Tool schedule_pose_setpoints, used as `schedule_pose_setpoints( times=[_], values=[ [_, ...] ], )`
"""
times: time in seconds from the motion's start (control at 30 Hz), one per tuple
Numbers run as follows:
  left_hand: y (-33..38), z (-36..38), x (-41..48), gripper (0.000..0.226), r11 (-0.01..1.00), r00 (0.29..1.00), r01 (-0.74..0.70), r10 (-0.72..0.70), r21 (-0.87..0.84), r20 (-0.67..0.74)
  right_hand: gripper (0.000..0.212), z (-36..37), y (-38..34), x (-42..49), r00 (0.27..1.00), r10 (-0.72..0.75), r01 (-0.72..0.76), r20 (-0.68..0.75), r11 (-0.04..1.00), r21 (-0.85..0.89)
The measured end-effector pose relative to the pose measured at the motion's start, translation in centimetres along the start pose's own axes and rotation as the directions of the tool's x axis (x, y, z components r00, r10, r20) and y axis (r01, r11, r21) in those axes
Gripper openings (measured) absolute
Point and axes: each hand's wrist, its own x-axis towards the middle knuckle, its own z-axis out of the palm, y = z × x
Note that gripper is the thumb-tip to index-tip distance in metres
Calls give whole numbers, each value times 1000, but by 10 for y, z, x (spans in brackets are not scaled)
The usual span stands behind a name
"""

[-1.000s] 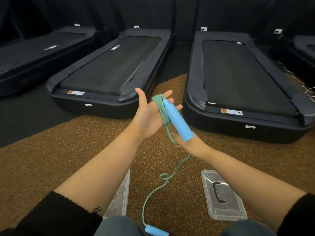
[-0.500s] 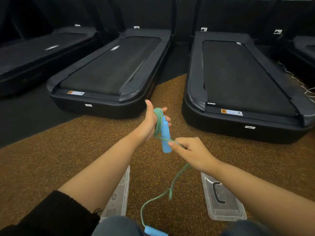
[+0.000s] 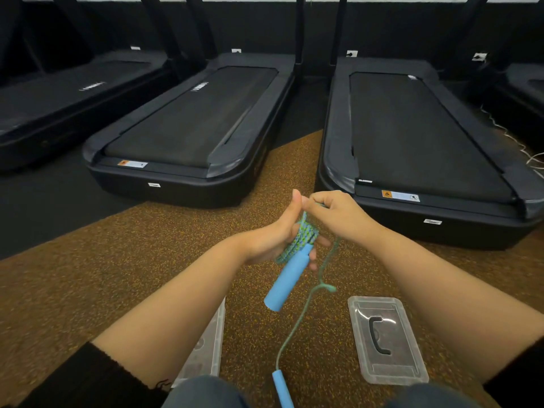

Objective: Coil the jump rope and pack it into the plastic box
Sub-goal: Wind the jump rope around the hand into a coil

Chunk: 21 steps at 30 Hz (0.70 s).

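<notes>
The left hand [image 3: 272, 237] grips a handle [image 3: 287, 279] and coil [image 3: 304, 235] as a spool, while the right hand [image 3: 338, 214] pinches the rope [image 3: 297, 322], likely guiding another wrap, the box [image 3: 207, 346] and lid [image 3: 385, 340] ready below.

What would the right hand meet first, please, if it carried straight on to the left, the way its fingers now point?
Most likely the left hand: the right hand already has its fingertips beside the left thumb, above the coiled rope. Whether they touch is unclear.

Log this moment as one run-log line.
stage: coiling | left hand: holds rope coil, blue handle | right hand: winding rope | second handle: floor | box lid: off
</notes>
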Motion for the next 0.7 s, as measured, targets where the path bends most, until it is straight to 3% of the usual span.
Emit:
schedule_pose_setpoints(
  times=[0.1, 0.2, 0.33, 0.43, 0.63, 0.7],
  values=[
    [6, 4, -2, 113, 1000, 997, -1, 1, -8, 73, 59, 3, 5, 5, 997, 70, -72, 44, 996, 59],
    [11, 7, -5, 115, 997, 987, -47, 56, -61, 153, 47, 4, 4, 5, 986, 142, -156, 85, 968, 197],
    [18, 6, -10, 116, 966, 969, -112, 158, -232, 190, 49, 6, 3, 8, 977, 182, -212, 114, 902, 377],
    [23, 1, -12, 116, 913, 948, -172, 255, -369, 188, 47, 9, 3, 7, 960, 243, -279, 139, 875, 396],
    [33, -11, -17, 120, 741, 930, -296, 367, -603, -5, 36, 24, 1, -4, 958, 281, -287, 66, 910, 298],
    [35, -16, -16, 119, 690, 922, -344, 375, -637, -92, 36, 30, 2, -9, 961, 256, -277, 108, 895, 350]
  ],
)
